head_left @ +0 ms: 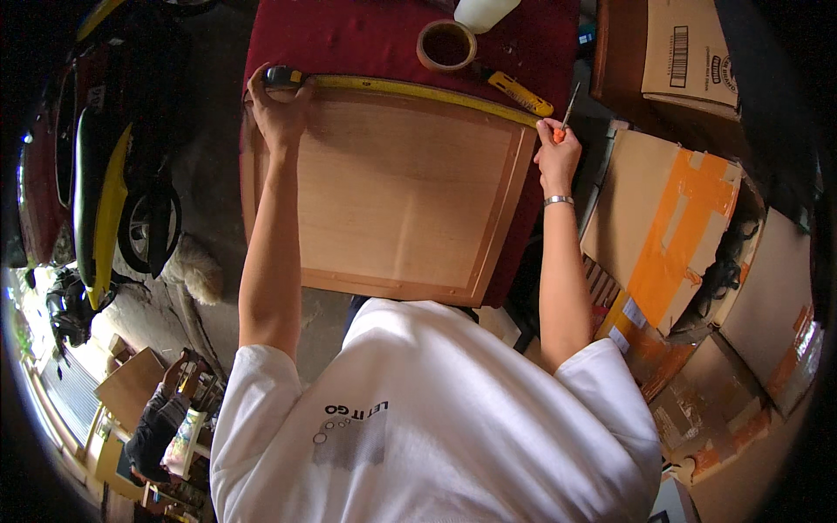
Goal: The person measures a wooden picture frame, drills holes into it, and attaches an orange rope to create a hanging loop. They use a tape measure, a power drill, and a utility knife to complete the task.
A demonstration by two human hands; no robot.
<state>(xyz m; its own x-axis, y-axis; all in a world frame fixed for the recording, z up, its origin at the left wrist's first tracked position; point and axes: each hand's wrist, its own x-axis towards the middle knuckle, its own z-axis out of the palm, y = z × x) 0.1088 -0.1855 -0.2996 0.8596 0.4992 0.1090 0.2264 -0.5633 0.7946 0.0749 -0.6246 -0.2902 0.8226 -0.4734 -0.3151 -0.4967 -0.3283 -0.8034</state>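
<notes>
Wood, pale brown with a darker border: one framed panel (pixel 401 192), lying flat on the red-covered desk (pixel 349 35), its near edge close to your body.

Tape measure (pixel 283 77), dark case: one, at the panel's far left corner, grasped in your left grip (pixel 281 118). Yellow blade (pixel 410 88): drawn out along the panel's far edge, reaching the far right corner.

Slim tool (pixel 571 109), orange handle, metal shaft pointing up and away: one, clasped in your right grip (pixel 559 157), which sits at that right corner, fingertips at the blade's end; whether they pinch the blade, you cannot tell from here.

Metal wristband (pixel 559 200): one, on your right wrist.

Beyond the panel, on the desk: yellow-handled cutter (pixel 520 92), just beside the blade; round bowl (pixel 445 45), dark inside; white container (pixel 486 12), partly out of view.

To your right: taped cardboard box (pixel 621 187).
</notes>
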